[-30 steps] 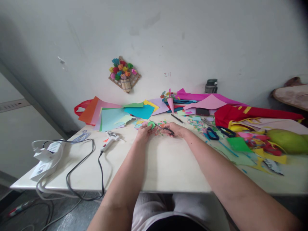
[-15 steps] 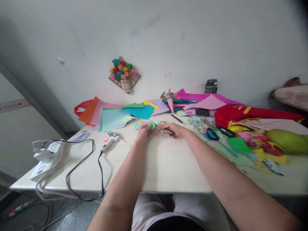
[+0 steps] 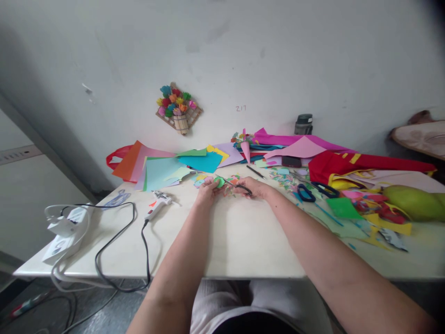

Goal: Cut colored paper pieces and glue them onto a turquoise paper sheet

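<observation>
My left hand [image 3: 207, 190] pinches a small piece of green paper [image 3: 219, 182] over the middle of the table. Dark-handled scissors [image 3: 243, 189] sit in my right hand [image 3: 255, 188], their blades pointing left at the green paper. Whether the blades touch the paper is too small to tell. Colourful paper scraps [image 3: 232, 180] lie on the table around and behind both hands. A black pen [image 3: 255, 172] rests just behind my right hand.
To the left are a glue gun [image 3: 158, 206] with a black cord and a white power strip [image 3: 67, 234]. Coloured paper sheets [image 3: 163, 169] line the back. On the right lie large scissors [image 3: 306, 192], scraps and a green fruit [image 3: 413, 202]. A paper cone with flowers [image 3: 245, 150] leans near the wall.
Both hands stay almost in place with the green paper and scissors. The whole view has shifted very slightly.
</observation>
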`<state>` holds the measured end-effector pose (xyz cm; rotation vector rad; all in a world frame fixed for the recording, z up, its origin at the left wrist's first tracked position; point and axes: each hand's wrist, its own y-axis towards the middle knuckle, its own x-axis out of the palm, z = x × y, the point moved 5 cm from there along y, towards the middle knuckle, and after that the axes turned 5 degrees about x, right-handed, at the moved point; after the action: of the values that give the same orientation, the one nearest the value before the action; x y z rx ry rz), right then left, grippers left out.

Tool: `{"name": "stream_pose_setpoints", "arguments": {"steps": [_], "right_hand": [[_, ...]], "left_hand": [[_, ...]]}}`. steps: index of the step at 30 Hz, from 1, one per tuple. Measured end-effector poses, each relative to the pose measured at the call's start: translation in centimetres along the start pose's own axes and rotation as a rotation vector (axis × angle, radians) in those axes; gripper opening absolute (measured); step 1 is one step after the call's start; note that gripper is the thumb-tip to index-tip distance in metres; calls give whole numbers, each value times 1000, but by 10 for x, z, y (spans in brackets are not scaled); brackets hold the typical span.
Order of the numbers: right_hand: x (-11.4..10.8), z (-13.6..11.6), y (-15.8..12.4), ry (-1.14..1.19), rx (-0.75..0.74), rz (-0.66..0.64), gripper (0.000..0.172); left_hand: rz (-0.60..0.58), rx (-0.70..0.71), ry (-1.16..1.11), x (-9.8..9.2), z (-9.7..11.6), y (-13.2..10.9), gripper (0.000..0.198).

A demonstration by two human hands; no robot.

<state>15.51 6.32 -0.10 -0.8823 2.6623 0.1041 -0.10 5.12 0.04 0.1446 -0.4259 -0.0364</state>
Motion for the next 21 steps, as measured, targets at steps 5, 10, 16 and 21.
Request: {"name": "stream_pose_setpoints", "arguments": {"steps": [5,10,16,21], "right_hand": [[2,-2,0,27,-5,-11,32],[2,-4,-3,28,29,5,33],[1,-1,-4,4,73,-7,37],[2,-4,-5,3,68,4,34]], "left_hand": [[-11,13,9,-2,-2,1,14],[-22,27,5,-4,-3,4,19],[-14,2,29,-3,-4,3,18],[-29,3,42,-2,-3,1,15]]}}
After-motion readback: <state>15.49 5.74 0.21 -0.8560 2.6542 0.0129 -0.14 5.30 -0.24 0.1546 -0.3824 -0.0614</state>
